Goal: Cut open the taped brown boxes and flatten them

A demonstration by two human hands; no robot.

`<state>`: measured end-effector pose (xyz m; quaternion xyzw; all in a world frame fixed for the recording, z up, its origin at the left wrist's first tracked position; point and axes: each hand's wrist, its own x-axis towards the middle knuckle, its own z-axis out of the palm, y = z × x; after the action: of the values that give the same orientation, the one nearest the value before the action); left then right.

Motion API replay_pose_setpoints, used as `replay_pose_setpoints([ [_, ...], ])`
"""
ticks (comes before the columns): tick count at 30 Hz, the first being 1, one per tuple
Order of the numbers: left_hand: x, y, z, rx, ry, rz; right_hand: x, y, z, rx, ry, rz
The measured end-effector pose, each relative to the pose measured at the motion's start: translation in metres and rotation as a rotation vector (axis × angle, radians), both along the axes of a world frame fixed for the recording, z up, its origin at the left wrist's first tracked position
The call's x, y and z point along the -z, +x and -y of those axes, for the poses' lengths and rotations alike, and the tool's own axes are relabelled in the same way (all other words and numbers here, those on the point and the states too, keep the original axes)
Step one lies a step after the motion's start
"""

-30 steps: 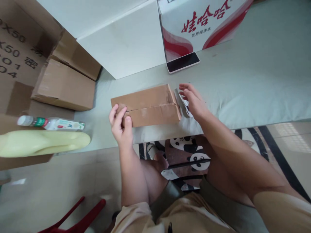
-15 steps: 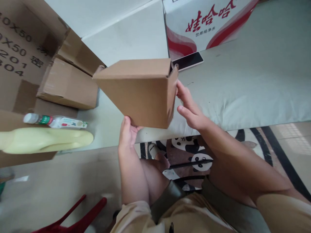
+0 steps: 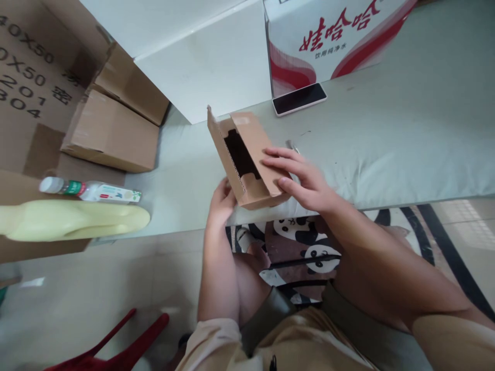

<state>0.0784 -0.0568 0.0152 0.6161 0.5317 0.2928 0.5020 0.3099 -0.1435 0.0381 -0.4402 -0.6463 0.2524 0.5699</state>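
Observation:
A small brown cardboard box (image 3: pixel 253 149) stands tilted over the front of the pale green covered surface. Its top flaps are partly raised, with a dark gap between them; what lies inside cannot be made out. Against the box's left side is my left hand (image 3: pixel 221 206), its fingers curled round the wall and partly hidden. My right hand (image 3: pixel 303 180) lies over the right flap, fingers on top and thumb along the near edge, gripping the box. Just behind the right fingers, a small shiny metal item (image 3: pixel 293 146) shows in part on the cloth.
A phone (image 3: pixel 299 99) lies before a white and red water carton (image 3: pixel 328 46). At left are a cardboard box (image 3: pixel 112 131), a plastic bottle (image 3: pixel 93 190) and a pale yellow mannequin-like form (image 3: pixel 77 220). A red chair or stool part (image 3: pixel 127 342) stands on the floor.
The box has been turned and lowered, so its flapped opening now faces up. My right hand has moved from its right end onto the flap; my left hand has shifted right along with it.

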Motion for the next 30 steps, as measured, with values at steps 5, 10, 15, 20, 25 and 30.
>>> replay_pose_setpoints([
  [5, -0.013, -0.005, 0.001, 0.015, 0.644, 0.124, 0.003, -0.002, -0.003, -0.091, 0.000, 0.108],
  [10, -0.023, 0.002, 0.007, 0.232, 0.824, -0.088, 0.008, -0.004, -0.007, -0.140, 0.029, 0.113],
  [15, -0.019, 0.006, 0.007, 0.205, 0.861, -0.116, 0.011, -0.007, -0.008, -0.112, 0.032, 0.104],
  [20, -0.027, 0.003, 0.010, 0.316, 0.879, -0.076, -0.004, 0.001, -0.005, -0.086, 0.061, 0.117],
  [25, -0.045, 0.012, 0.026, 0.551, 0.851, -0.130, -0.024, 0.014, -0.003, 0.008, -0.041, 0.171],
  [30, -0.054, 0.030, 0.049, 0.666, 0.847, -0.062, -0.032, 0.026, -0.004, 0.318, -0.106, 0.335],
])
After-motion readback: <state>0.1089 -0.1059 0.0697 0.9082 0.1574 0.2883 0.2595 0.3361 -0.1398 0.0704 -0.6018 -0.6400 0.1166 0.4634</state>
